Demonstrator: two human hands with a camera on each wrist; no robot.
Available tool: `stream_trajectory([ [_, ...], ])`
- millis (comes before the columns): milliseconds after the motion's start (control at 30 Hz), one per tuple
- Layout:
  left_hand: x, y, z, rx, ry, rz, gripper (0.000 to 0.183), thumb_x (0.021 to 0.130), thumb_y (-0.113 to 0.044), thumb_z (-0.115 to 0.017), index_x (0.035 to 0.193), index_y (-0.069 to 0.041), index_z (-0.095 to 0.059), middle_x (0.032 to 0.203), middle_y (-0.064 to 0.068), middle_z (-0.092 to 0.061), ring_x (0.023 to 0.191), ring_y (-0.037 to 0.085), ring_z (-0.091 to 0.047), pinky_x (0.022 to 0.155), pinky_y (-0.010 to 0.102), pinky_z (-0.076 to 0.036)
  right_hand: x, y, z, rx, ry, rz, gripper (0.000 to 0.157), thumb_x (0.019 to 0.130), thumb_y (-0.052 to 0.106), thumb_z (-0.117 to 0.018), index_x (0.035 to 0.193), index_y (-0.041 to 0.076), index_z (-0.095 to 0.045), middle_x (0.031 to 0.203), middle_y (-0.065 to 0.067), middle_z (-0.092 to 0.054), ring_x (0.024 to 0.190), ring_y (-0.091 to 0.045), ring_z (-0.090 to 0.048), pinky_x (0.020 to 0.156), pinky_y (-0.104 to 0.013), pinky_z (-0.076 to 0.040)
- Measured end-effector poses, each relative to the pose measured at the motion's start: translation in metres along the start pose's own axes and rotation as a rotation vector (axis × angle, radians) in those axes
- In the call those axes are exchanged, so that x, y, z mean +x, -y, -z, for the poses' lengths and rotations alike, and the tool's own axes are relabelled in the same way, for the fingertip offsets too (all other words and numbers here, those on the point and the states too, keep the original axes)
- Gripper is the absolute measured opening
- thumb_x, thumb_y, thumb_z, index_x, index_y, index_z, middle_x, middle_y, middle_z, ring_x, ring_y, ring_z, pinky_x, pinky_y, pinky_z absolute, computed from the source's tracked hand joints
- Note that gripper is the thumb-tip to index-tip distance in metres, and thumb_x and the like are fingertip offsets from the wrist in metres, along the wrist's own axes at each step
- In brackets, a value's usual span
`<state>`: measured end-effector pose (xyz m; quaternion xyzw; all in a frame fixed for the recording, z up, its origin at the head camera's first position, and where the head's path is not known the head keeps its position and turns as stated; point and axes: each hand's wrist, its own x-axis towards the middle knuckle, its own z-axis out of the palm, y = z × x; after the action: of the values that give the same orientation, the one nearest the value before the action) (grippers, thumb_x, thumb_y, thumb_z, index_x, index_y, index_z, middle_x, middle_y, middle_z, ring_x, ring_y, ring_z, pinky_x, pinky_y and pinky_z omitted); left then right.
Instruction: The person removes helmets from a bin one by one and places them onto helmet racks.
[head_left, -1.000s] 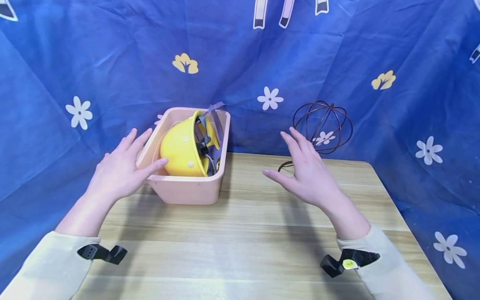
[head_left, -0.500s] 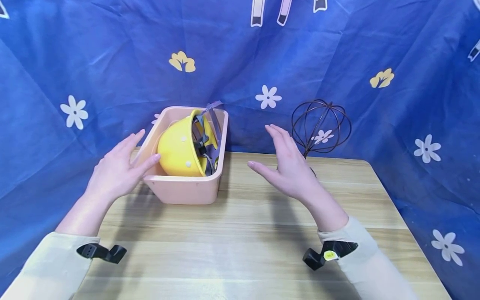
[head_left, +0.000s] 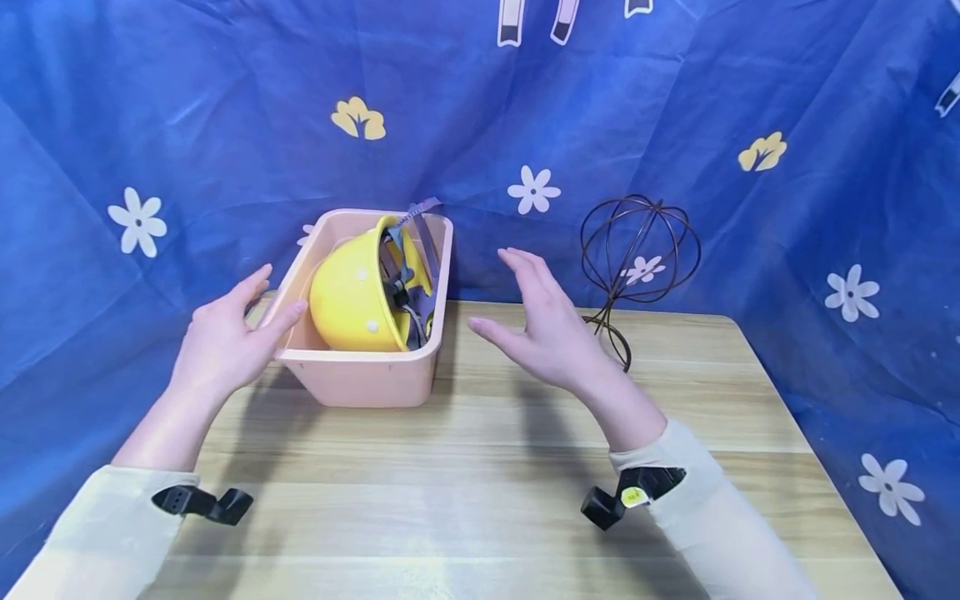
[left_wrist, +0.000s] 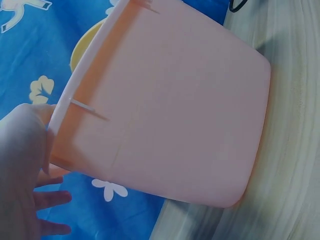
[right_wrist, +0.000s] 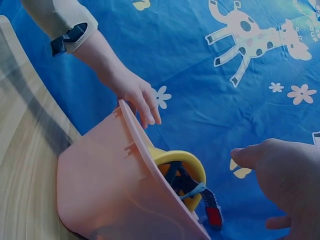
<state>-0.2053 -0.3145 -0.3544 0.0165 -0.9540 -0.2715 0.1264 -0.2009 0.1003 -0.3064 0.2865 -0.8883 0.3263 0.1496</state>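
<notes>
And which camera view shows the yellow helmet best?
The head view: there the yellow helmet shows much of its shell and its open side. The left wrist view has only a yellow sliver past the pink bin's rim; the right wrist view has part of its brim and inside, the bin hiding much.

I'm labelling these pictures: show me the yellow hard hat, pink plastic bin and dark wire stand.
Yellow hard hat (head_left: 348,296), head view: side of its shell.
Pink plastic bin (head_left: 366,383), head view: its front wall.
Dark wire stand (head_left: 613,295), head view: where its cage meets the stem.
</notes>
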Motion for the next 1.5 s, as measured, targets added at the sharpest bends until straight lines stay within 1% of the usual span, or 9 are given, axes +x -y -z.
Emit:
stream_trajectory([
  [167, -0.001, 0.000, -0.005, -0.056, 0.004, 0.070, 0.088, 0.100, -0.070, -0.052, 0.168, -0.019, -0.029, 0.159, 0.027, -0.044, 0.142, 0.055, -0.043, 0.105, 0.076, -0.038, 0.005, 0.004, -0.005, 0.023, -0.002, 0.005, 0.089, 0.097, 0.052, -0.074, 0.164, 0.008, -0.034, 0.165, -0.009, -0.037, 0.151, -0.020, -0.036, 0.122, -0.040, -0.033],
  [300, -0.003, 0.002, -0.008, -0.114, -0.028, 0.108, 0.089, 0.098, -0.070, -0.055, 0.163, -0.011, -0.042, 0.149, 0.026, -0.056, 0.134, 0.049, -0.055, 0.104, 0.067, -0.046, 0.010, 0.009, -0.010, 0.050, 0.004, 0.007, 0.087, 0.097, 0.049, -0.076, 0.162, 0.007, -0.037, 0.164, -0.010, -0.038, 0.150, -0.021, -0.038, 0.122, -0.040, -0.034],
  [433, -0.006, 0.005, -0.011, -0.147, -0.090, 0.120, 0.077, 0.098, -0.066, -0.061, 0.151, -0.011, -0.061, 0.133, 0.020, -0.070, 0.122, 0.038, -0.068, 0.090, 0.029, -0.059, 0.015, 0.012, -0.015, 0.068, 0.012, 0.007, 0.086, 0.096, 0.047, -0.077, 0.161, 0.005, -0.039, 0.162, -0.010, -0.041, 0.148, -0.022, -0.041, 0.120, -0.040, -0.036],
  [567, -0.006, 0.007, -0.014, -0.188, -0.128, 0.134, 0.066, 0.098, -0.060, -0.064, 0.145, -0.014, -0.068, 0.125, 0.015, -0.074, 0.116, 0.032, -0.071, 0.070, 0.003, -0.044, 0.021, 0.013, -0.021, 0.071, 0.006, 0.010, 0.083, 0.096, 0.045, -0.079, 0.159, 0.005, -0.043, 0.161, -0.011, -0.044, 0.146, -0.023, -0.043, 0.120, -0.040, -0.036],
  [600, -0.006, 0.008, -0.015, -0.200, -0.133, 0.138, 0.064, 0.099, -0.058, -0.064, 0.144, -0.014, -0.068, 0.125, 0.015, -0.074, 0.115, 0.030, -0.071, 0.069, 0.002, -0.045, 0.023, 0.013, -0.022, 0.069, 0.004, 0.009, 0.082, 0.096, 0.045, -0.079, 0.158, 0.005, -0.043, 0.160, -0.011, -0.044, 0.146, -0.024, -0.044, 0.120, -0.040, -0.036],
  [700, -0.006, 0.009, -0.017, -0.236, -0.155, 0.145, 0.056, 0.101, -0.049, -0.065, 0.143, -0.013, -0.069, 0.124, 0.015, -0.074, 0.103, 0.004, -0.072, 0.068, 0.003, -0.047, 0.028, 0.012, -0.025, 0.065, 0.004, 0.003, 0.081, 0.096, 0.044, -0.079, 0.157, 0.005, -0.045, 0.160, -0.011, -0.045, 0.146, -0.024, -0.044, 0.120, -0.040, -0.037],
  [833, -0.006, 0.009, -0.018, -0.262, -0.189, 0.145, 0.047, 0.101, -0.038, -0.066, 0.139, -0.011, -0.071, 0.121, 0.015, -0.074, 0.082, -0.025, -0.055, 0.069, 0.003, -0.047, 0.035, 0.010, -0.028, 0.072, 0.020, -0.001, 0.079, 0.096, 0.044, -0.079, 0.157, 0.005, -0.046, 0.158, -0.011, -0.047, 0.145, -0.023, -0.046, 0.119, -0.037, -0.038],
  [1200, -0.006, 0.009, -0.020, -0.315, -0.194, 0.149, 0.042, 0.101, -0.027, -0.067, 0.137, -0.006, -0.072, 0.121, 0.020, -0.072, 0.083, -0.020, -0.060, 0.071, 0.004, -0.049, 0.056, 0.005, -0.038, 0.156, 0.091, -0.020, 0.075, 0.097, 0.041, -0.078, 0.157, 0.009, -0.047, 0.153, -0.008, -0.052, 0.131, -0.022, -0.060, 0.105, -0.037, -0.053],
  [1500, -0.006, 0.008, -0.020, -0.320, -0.182, 0.170, 0.042, 0.102, -0.028, -0.067, 0.138, -0.007, -0.071, 0.123, 0.019, -0.072, 0.093, -0.010, -0.066, 0.073, 0.005, -0.050, 0.073, 0.008, -0.049, 0.256, 0.134, -0.072, 0.068, 0.096, 0.038, -0.080, 0.151, 0.007, -0.054, 0.149, -0.009, -0.060, 0.129, -0.026, -0.064, 0.099, -0.035, -0.057],
])
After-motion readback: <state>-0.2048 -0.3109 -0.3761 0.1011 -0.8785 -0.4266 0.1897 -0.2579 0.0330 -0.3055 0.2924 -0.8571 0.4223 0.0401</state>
